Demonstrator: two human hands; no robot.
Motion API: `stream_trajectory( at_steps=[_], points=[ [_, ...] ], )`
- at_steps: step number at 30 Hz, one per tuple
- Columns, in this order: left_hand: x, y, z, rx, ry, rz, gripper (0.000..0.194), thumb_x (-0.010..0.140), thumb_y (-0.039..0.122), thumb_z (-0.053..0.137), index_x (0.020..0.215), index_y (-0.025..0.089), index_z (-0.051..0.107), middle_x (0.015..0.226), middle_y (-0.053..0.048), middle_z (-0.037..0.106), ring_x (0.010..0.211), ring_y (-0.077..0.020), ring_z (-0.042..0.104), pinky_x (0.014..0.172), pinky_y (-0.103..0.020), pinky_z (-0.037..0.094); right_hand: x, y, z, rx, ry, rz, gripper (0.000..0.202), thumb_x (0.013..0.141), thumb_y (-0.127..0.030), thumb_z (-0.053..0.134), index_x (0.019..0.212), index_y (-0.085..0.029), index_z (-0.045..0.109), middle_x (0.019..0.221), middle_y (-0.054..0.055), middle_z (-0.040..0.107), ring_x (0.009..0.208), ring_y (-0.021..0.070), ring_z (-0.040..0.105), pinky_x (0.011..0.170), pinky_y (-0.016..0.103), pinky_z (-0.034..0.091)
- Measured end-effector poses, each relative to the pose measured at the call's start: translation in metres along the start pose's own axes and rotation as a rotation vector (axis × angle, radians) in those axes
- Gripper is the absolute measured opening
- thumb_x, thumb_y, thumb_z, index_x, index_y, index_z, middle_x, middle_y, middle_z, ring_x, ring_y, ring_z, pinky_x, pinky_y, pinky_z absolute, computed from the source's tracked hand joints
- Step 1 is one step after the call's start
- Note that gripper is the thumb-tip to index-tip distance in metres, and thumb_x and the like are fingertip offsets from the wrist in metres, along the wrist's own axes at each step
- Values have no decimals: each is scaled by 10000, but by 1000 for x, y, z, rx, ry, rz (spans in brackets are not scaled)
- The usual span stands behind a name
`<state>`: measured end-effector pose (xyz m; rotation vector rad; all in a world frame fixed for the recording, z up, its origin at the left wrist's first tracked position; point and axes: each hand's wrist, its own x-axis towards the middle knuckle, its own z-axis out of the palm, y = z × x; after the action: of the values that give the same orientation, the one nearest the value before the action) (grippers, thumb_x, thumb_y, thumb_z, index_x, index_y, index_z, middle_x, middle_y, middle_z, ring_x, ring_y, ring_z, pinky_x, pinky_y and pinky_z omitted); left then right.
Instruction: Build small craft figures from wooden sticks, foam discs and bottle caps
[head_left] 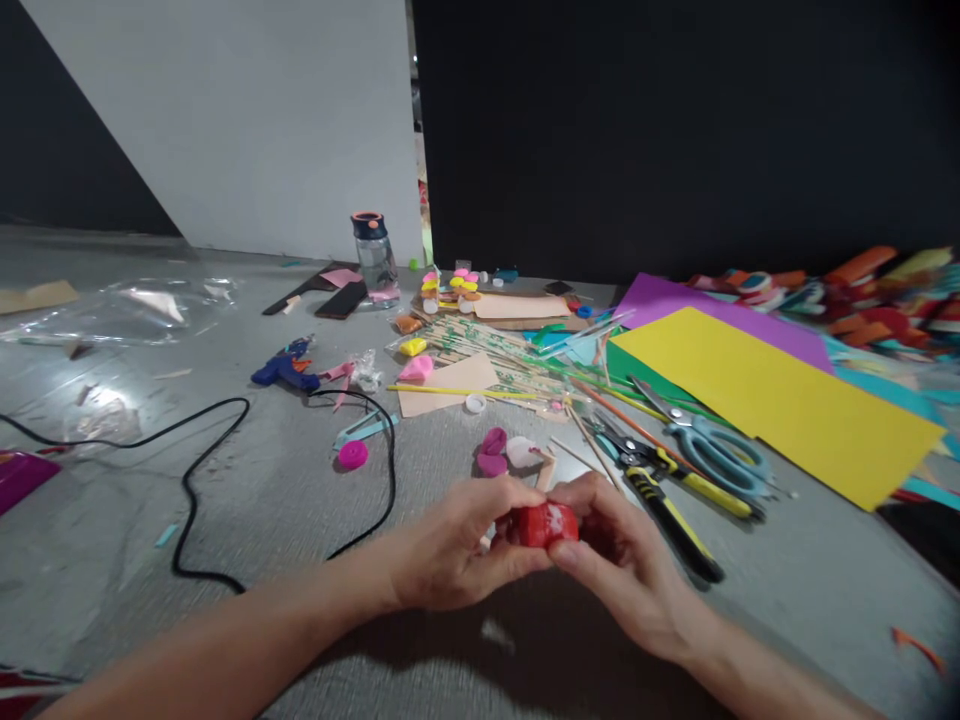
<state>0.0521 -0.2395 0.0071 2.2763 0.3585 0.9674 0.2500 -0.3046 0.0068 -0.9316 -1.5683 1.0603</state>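
Between both hands is a small, shiny red object (536, 525) with a white patch; its exact kind is unclear. My left hand (461, 545) grips its left side with thumb and fingers. My right hand (626, 555) pinches its right side, with the thumb at the lower edge. Some of the object is hidden by the fingers. Just beyond the hands lie magenta rounded pieces (492, 452) and a whitish one (522, 452). Pliers with yellow and black handles (671, 520) lie to the right of my right hand, near blue-handled scissors (720, 455).
A blue glue gun (286, 370) with a black cord (196, 480) lies left. Behind are a water bottle (375, 262) and patterned strips (487, 355). Yellow paper (780, 405) and purple paper (675, 295) lie right. A magenta disc (352, 455) is near the cord.
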Motion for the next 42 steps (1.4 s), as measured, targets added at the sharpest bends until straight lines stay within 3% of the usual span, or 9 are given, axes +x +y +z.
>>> stream_trajectory(
  at_steps=[6, 15, 17, 23, 27, 33, 36, 39, 42],
  points=[
    [-2, 5, 2, -112, -22, -134, 296, 950, 408, 593, 1145, 194, 533, 877, -44, 643, 717, -145, 603, 670, -263, 490, -4, 2, -5, -370, 39, -205, 204, 985, -383, 587, 1143, -254, 581, 915, 45, 655, 803, 187, 632, 640, 280, 514],
    [1, 14, -5, -296, -142, -337, 373, 963, 502, 493, 1159, 185, 495, 983, -63, 590, 756, -147, 550, 647, -264, 454, -1, -1, -9, -697, 23, -459, 269, 1002, -410, 556, 1185, -222, 496, 906, 55, 695, 704, 164, 657, 626, 267, 537],
    [5, 16, 0, -354, -115, -381, 362, 979, 522, 444, 1107, 185, 476, 954, -45, 574, 754, -144, 525, 651, -264, 438, 1, -2, -8, -774, 14, -488, 246, 1007, -375, 553, 1176, -206, 496, 915, 69, 694, 745, 179, 667, 643, 282, 544],
    [10, 31, 16, -280, 19, -575, 260, 1038, 335, 271, 876, 212, 434, 746, 27, 436, 682, -140, 429, 653, -288, 374, 6, -15, -5, -911, -50, -602, 191, 1039, -277, 455, 1199, -181, 497, 842, 74, 693, 705, 201, 652, 597, 312, 546],
    [7, 36, 20, -321, 57, -608, 323, 1041, 389, 225, 835, 222, 410, 766, 14, 420, 711, -155, 434, 677, -305, 402, 7, -18, -4, -934, -105, -680, 188, 1031, -233, 464, 1198, -157, 504, 793, 65, 687, 651, 196, 621, 577, 322, 542],
    [4, 37, 25, -428, 60, -665, 362, 1039, 441, 224, 849, 221, 439, 691, 21, 421, 627, -149, 409, 572, -282, 375, 9, -12, -8, -962, -163, -781, 174, 983, -226, 569, 1147, -178, 536, 746, 31, 660, 636, 188, 613, 556, 315, 519],
    [3, 35, 25, -396, 131, -647, 380, 1039, 451, 227, 821, 219, 433, 704, 21, 429, 627, -142, 412, 599, -289, 382, 6, -11, -6, -845, -125, -648, 281, 994, -312, 576, 1232, -187, 494, 814, 39, 670, 675, 179, 627, 594, 300, 535],
    [1, 28, 25, -282, 189, -556, 318, 1023, 463, 331, 848, 221, 440, 722, 20, 488, 632, -140, 445, 622, -299, 373, 0, -9, 5, -577, 13, -278, 404, 988, -476, 553, 1277, -217, 440, 929, 55, 656, 711, 169, 630, 617, 286, 546],
    [0, 20, 26, -188, 194, -467, 212, 1005, 430, 425, 961, 227, 469, 792, 0, 571, 664, -150, 496, 638, -306, 383, -1, -7, 18, -417, 155, -71, 232, 1032, -403, 464, 1198, -243, 453, 933, 43, 646, 725, 157, 632, 610, 263, 534]
  ],
)
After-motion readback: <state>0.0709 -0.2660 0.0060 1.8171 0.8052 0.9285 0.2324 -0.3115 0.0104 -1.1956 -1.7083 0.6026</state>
